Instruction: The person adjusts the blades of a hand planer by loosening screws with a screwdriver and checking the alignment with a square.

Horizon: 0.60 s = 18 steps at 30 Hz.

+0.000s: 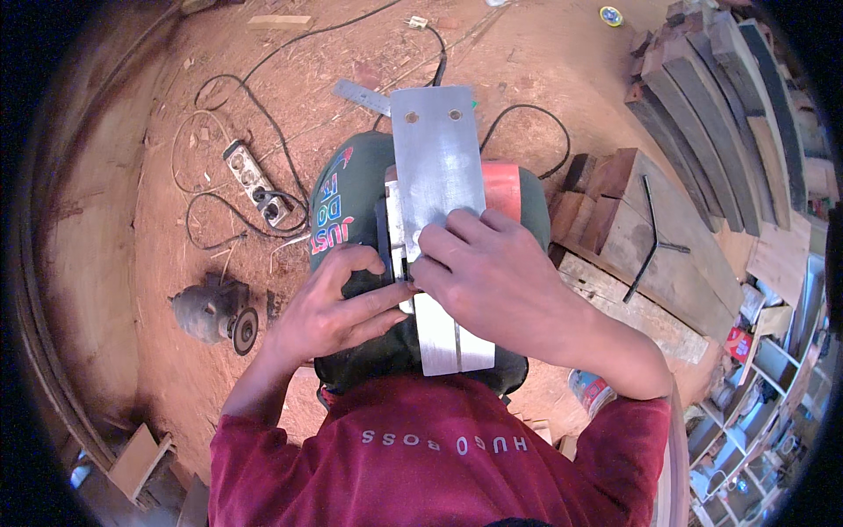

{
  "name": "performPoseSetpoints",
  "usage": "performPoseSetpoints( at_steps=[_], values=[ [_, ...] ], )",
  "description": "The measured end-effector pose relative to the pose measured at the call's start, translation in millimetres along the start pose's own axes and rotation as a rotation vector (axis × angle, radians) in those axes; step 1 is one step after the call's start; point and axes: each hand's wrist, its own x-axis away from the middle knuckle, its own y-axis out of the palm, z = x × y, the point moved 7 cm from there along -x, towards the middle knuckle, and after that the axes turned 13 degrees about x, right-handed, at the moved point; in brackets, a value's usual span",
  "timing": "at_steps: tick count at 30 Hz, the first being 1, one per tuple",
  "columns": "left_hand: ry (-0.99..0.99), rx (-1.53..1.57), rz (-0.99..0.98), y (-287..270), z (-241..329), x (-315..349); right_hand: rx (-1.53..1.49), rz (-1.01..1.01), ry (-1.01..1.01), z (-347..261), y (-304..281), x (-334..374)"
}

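Note:
What looks like an electric hand planer (pixel 437 167) lies sole up across my lap, its long silver metal base facing me. Two holes show near the far end, and a groove runs along the near part. My left hand (pixel 338 303) is at the planer's left side, index finger reaching to the gap midway along the base. Over that same gap, my right hand (pixel 487 277) rests with curled fingers, the tips close to the left fingertips. Anything small between the fingertips is hidden. Part of a red body (pixel 501 186) shows at the right edge.
At left on the dirt floor are a power strip (pixel 255 183) with looping cords and a grey motor with a wheel (pixel 211 312). A metal ruler (pixel 362 97) lies beyond the planer. Right stand wooden blocks, a black T-shaped wrench (pixel 652 239), stacked boards (pixel 702 105) and a tin can (pixel 590 391).

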Motion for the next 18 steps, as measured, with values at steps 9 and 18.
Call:
performPoseSetpoints(
  at_steps=[9,18],
  values=[
    [0.03,-0.003,0.043,0.5,1.9,0.9,-0.015,-0.011,-0.014,-1.4,-0.7,1.1],
    [0.022,-0.024,0.021,-2.1,-0.1,3.4,0.001,-0.018,-0.027,-5.7,-0.7,-1.9]
  ],
)
